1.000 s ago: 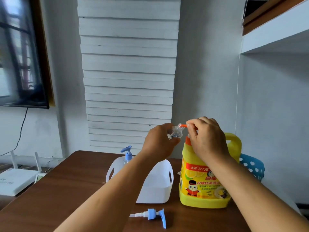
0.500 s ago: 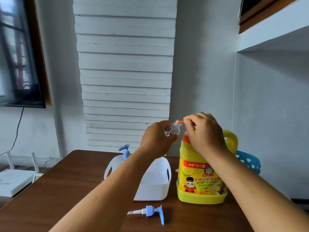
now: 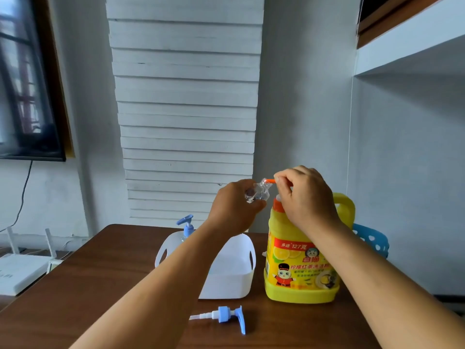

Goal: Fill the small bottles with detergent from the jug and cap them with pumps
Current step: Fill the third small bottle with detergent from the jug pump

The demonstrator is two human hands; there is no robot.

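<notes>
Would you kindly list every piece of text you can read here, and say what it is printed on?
"多送 127克": red banner on the yellow detergent jug label.
"白猫": brand, right of the lemon picture on that label.
"柠檬红茶洗洁精": line beneath, partly hidden by the right forearm.
Smaller label lines below: too small to read.

clear small bottle (image 3: 259, 192) tilted at yellow jug (image 3: 302, 260) spout.

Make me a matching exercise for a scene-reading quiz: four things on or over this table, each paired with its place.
Things:
1. clear bottle
2. loose pump
3. jug
4. white basket

Places:
A. lying on the table, near edge
B. held up in the left hand
C. standing on the table under the right hand
D. standing on the table left of the jug

Pairs: 1-B, 2-A, 3-C, 4-D
</notes>
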